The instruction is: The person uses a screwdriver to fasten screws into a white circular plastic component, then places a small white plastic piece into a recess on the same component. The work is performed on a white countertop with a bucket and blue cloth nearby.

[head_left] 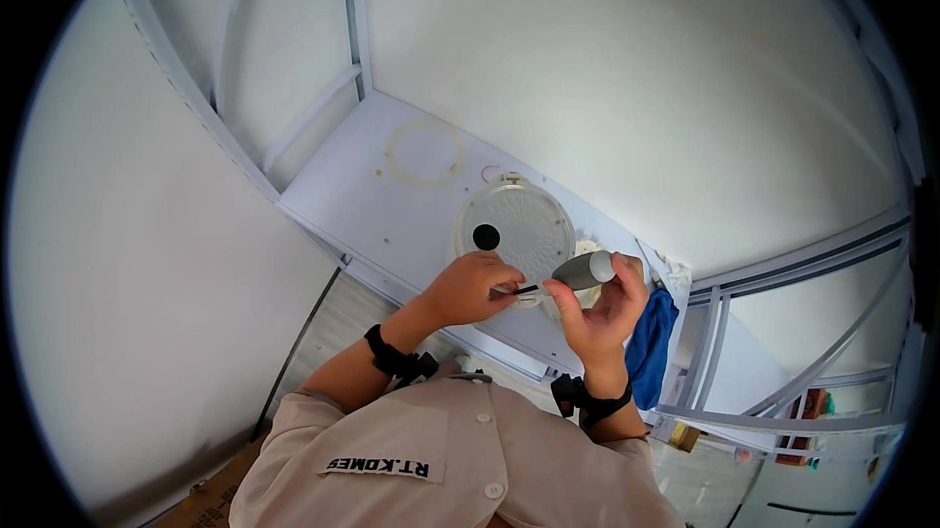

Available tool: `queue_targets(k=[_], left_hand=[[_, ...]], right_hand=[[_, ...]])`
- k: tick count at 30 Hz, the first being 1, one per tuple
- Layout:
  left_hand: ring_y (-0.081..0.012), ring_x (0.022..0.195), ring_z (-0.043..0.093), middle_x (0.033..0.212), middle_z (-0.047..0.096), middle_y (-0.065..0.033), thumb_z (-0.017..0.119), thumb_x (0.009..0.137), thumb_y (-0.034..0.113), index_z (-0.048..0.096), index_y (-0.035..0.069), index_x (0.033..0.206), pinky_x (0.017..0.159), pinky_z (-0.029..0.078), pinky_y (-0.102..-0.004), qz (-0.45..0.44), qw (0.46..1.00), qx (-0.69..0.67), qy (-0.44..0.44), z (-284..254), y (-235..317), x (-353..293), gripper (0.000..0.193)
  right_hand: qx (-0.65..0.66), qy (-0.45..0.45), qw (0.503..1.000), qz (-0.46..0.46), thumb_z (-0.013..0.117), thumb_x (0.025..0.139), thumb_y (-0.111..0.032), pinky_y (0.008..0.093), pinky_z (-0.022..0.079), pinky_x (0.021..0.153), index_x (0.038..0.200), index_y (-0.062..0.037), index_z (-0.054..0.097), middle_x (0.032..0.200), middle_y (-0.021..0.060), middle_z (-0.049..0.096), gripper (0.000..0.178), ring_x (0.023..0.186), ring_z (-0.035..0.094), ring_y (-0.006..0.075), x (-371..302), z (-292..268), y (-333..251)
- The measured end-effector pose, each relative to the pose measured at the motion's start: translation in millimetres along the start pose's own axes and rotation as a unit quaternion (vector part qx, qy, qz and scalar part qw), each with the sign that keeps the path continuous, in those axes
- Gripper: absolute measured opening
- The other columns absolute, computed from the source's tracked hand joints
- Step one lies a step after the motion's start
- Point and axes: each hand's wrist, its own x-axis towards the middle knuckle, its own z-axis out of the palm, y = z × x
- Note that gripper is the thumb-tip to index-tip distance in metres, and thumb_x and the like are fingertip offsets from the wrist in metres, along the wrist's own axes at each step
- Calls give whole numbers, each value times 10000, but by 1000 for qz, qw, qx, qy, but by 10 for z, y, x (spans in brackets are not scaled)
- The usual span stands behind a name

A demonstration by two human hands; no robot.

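Note:
My right hand (602,317) grips a grey, tapered handle-like thing (580,271) with a pale rounded end; its exact kind cannot be told. Close to its narrow end, my left hand (480,288) is closed, with a short dark strip (528,289) at its fingertips. Whether the strip joins the grey thing is not clear. Both hands are over the near side of a round white ribbed plate (529,219) lying on the table. On the plate's left part sits a flat black disc (486,237).
The white table (333,195) has wall panels behind it. A faint yellowish ring (425,152) and small bits lie to the left. Pale crumpled material (587,250) is right of the plate. A blue cloth (650,352) hangs at the right edge, near a metal frame (710,347).

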Motion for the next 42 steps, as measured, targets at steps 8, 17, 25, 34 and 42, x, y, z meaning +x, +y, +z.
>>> queue_targets(k=[8, 17, 25, 34, 42], left_hand=[[-284, 876, 715, 896, 780, -44, 834, 807, 101, 750, 80, 976, 795, 563, -409, -11, 1000, -2, -7, -14, -2, 0, 190], [-302, 857, 706, 867, 776, -70, 811, 795, 60, 749, 59, 994, 791, 553, -424, -3, 1000, -7, -4, 15, -25, 9, 209], [-291, 851, 697, 871, 772, -61, 830, 787, 73, 754, 62, 980, 794, 545, -426, -4, 1000, -6, 3, 27, -36, -1, 208], [-265, 814, 697, 837, 774, -32, 854, 789, 102, 765, 71, 965, 774, 543, -404, 3, 1000, 7, 6, 2, -25, 17, 200], [-266, 815, 712, 847, 767, -41, 874, 772, 95, 749, 84, 941, 763, 555, -401, 22, 999, 20, 16, 15, -15, 22, 210]], right_hand=[[164, -57, 984, 25, 837, 868, 42, 439, 542, 969, 1465, -90, 402, 1283, 220, 597, 750, 1150, 650, 339, 203, 40, -119], [15, 6, 1000, -21, 944, 794, -9, 389, 549, 840, 1460, -103, 391, 1223, 215, 620, 871, 1027, 654, 295, 16, 86, 51], [-42, 66, 996, -49, 959, 767, -14, 401, 510, 801, 1437, -61, 437, 1137, 180, 588, 851, 963, 597, 289, 70, 243, 20], [-102, 36, 994, -30, 936, 810, -80, 413, 508, 828, 1511, -53, 429, 1171, 178, 586, 865, 970, 592, 298, 17, 192, -25], [199, -50, 977, 62, 781, 942, 18, 462, 565, 986, 1570, -131, 368, 1339, 259, 620, 766, 1177, 680, 349, 35, 130, -37]])
